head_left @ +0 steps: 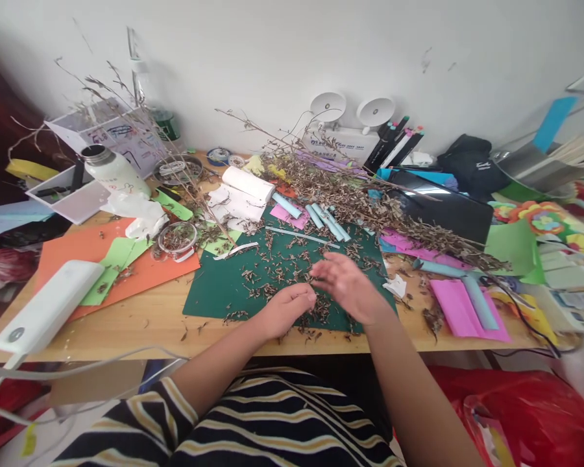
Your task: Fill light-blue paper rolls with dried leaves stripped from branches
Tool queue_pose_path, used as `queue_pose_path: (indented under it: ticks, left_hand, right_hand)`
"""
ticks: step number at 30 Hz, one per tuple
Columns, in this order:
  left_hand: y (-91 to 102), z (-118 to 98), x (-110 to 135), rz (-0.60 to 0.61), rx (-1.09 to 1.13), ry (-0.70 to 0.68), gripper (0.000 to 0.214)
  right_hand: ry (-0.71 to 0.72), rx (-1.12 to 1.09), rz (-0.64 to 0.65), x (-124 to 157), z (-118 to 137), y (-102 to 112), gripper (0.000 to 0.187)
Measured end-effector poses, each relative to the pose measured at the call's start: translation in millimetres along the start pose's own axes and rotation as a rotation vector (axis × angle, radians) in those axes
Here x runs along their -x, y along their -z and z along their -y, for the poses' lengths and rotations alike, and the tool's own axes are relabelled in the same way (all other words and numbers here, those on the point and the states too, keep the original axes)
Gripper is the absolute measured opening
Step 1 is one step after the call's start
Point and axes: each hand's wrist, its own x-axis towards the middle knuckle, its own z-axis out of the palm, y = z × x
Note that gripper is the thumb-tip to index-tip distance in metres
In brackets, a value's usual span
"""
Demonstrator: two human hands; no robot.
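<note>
My left hand (287, 311) is closed over the front part of the green cutting mat (214, 285), thumb against the curled fingers. Whatever it pinches, if anything, is hidden. Close on its right, my right hand (348, 288) is slightly blurred, with its fingers stretched toward the left one and nothing visible in them. Crumbled dried leaves (324, 311) lie under and around both hands. Behind them, a large bundle of dried leafy stems (340, 188) stretches across the back of the mat to the right. Several light blue paper rolls (328, 222) lie in front of the bundle.
A white power bank (48, 305) with a cable lies at the left on orange paper (65, 256). Behind it stand a white bottle (114, 172) and a small clear round container (178, 239). Pink paper (448, 301) and a black tablet-like slab (448, 211) are at the right.
</note>
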Motion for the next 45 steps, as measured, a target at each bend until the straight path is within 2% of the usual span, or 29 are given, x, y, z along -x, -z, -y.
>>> queue_pose_path:
  ticks: [2,4,7,10,15,22,26,30,32,36,39,45]
  left_hand:
    - [1.0,-1.2,0.5,0.019,-0.002,-0.014,0.025]
    - [1.5,-2.9,0.3,0.026,0.015,-0.030,0.023]
    - [1.7,-4.6,-1.3,0.038,0.023,-0.028,0.022]
    - [2.5,-5.8,-3.7,0.061,-0.011,0.007,0.027]
    - [5.2,-7.8,-6.6,0.105,-0.027,0.010,0.030]
    - [4.5,-3.9,-6.7,0.077,-0.058,-0.058,0.038]
    - [1.2,-3.0,-4.6,0.056,-0.032,-0.107,0.046]
    - [0.1,0.6,-1.3,0.041,0.010,-0.123,0.056]
    - [1.0,4.2,-0.2,0.034,0.005,-0.119,0.061]
    - [3.1,10.2,0.2,0.013,-0.063,-0.130,0.066]
    - [3.1,12.4,-0.3,0.010,-0.072,-0.137,0.065]
    - [2.7,11.5,-0.5,0.025,-0.054,-0.113,0.066]
  right_hand:
    - [-0.038,0.448,-0.267,-9.1,0.9,17.6,0.031]
    - [-0.101,0.753,-0.389,-21.7,2.9,31.2,0.030]
    - [-0.165,0.953,-0.343,-40.6,2.8,37.6,0.022]
    - [-0.207,1.141,-0.271,-54.8,-2.6,32.7,0.020]
    - [-0.191,1.353,-0.166,-63.8,-9.2,30.6,0.019]
    - [-0.124,1.433,-0.112,-62.4,-5.4,31.0,0.019]
    - [-0.050,1.372,-0.169,-58.5,2.9,31.7,0.020]
    - [0.036,1.261,-0.254,-34.8,21.3,23.2,0.021]
    - [0.127,1.168,-0.254,-16.1,30.1,10.4,0.019]
    - [0.486,0.923,-0.117,13.9,37.7,-19.7,0.011]
    - [0.586,0.983,-0.071,21.2,37.0,-31.3,0.013]
    - [0.661,1.222,-0.023,24.9,37.2,-31.9,0.013]
